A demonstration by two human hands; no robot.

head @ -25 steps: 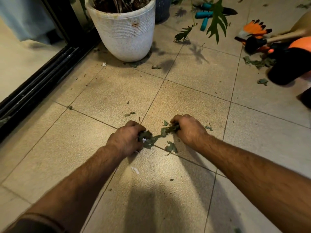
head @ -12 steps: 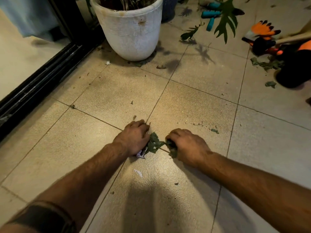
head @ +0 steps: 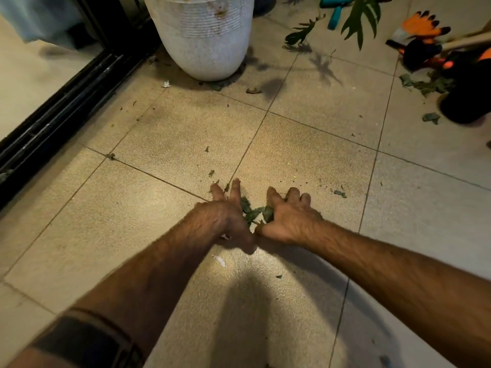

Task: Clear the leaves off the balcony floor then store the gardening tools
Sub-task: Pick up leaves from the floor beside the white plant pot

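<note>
L hand (head: pixel 225 216) + R hand (head: pixel 289 219): side by side on beige tiled balcony floor (head: pixel 164 213), thumbs almost touching, fingers spread and near straight. Grip wide open both sides, nothing clasped; palm edges press against small heap of torn green leaf pieces (head: pixel 256 213) between them, at a tile joint.

Progress, as judged: early. Heap gathered but not lifted. Loose bits near the hands; second pile of green leaf scraps (head: pixel 425 85) far right. Tools unstored: teal-handled tool (head: pixel 336 11) far centre, orange-and-black glove (head: pixel 422 23) far right. White ribbed planter pot (head: pixel 204 35) far left-centre.
</note>
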